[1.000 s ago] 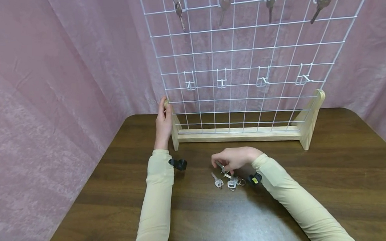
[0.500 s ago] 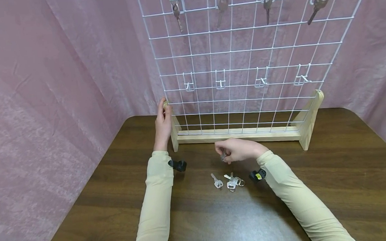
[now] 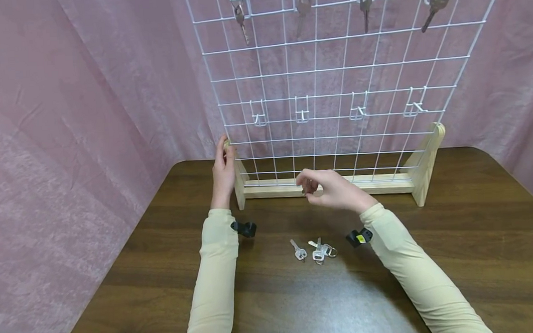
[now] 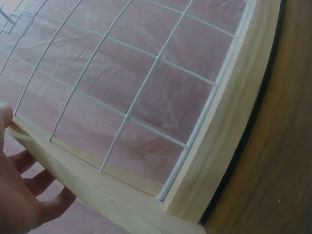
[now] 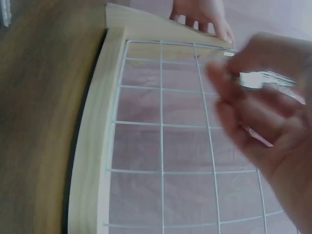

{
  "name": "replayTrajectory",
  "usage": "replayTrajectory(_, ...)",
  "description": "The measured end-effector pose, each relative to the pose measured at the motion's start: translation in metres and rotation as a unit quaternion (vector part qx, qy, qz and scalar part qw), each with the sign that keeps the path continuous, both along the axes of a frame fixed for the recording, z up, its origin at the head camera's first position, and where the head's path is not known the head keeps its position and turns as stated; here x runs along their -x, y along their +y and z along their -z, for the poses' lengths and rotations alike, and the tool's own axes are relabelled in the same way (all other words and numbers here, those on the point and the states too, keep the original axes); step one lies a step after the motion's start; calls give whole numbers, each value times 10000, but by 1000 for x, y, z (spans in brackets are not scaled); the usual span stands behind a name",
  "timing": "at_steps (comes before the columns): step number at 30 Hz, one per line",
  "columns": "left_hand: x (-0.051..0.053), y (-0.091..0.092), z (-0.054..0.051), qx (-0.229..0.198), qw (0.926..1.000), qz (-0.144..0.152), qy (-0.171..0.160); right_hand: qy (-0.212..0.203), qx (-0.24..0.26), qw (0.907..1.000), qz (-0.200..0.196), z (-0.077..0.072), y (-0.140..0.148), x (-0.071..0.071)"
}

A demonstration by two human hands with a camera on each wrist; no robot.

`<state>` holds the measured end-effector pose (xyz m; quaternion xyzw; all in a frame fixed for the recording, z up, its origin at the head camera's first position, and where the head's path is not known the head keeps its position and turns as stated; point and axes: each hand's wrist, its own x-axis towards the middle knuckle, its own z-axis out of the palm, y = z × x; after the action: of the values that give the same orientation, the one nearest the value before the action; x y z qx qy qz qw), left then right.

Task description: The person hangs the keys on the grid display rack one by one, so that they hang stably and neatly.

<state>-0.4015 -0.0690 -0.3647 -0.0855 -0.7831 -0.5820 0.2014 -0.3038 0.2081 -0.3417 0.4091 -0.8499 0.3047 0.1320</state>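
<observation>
In the head view the left hand (image 3: 224, 176) grips the upper end of the rack's left wooden side piece (image 3: 240, 188); the left wrist view shows its fingers round the wood edge. The right hand (image 3: 333, 189) is raised before the rack's bottom bar, fingers curled, with a small metal key partly hidden in them. Blurred in the right wrist view, the right hand (image 5: 268, 97) pinches a shiny piece. On the table below lie a single key (image 3: 299, 251) and a small cluster of keys (image 3: 319, 253). Bare white hooks (image 3: 302, 116) line the grid's lower row.
A white wire grid (image 3: 329, 70) stands upright in the wooden base. Keys hang from the upper hooks, one at the far right (image 3: 439, 1). The base's right side piece (image 3: 429, 163) rests on the brown table (image 3: 164, 292). Behind is a pink curtain (image 3: 109, 94).
The right hand has lifted a key from the pile and moved up and away toward the rack. The left hand has stayed on the side piece; the head view has shifted slightly.
</observation>
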Motion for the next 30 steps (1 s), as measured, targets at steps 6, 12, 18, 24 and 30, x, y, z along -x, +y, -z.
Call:
replayTrajectory(6,0,-1,-1,-15,10000,-43,28,892,811,9925,207,-7,4,1)
replayTrajectory(12,1,-2,-1,-41,10000,-35,10,1232,1346,9832,37,-10,6,3)
replayTrajectory(18,1,-3,0,-7,10000,-50,-31,1196,1476,9816,178,-12,6,1)
replayTrajectory(24,0,-1,0,-6,10000,-68,-28,1060,1468,9829,327,-12,7,-1)
replayTrajectory(30,0,1,0,37,10000,-70,-25,1131,1502,9816,321,-11,9,1)
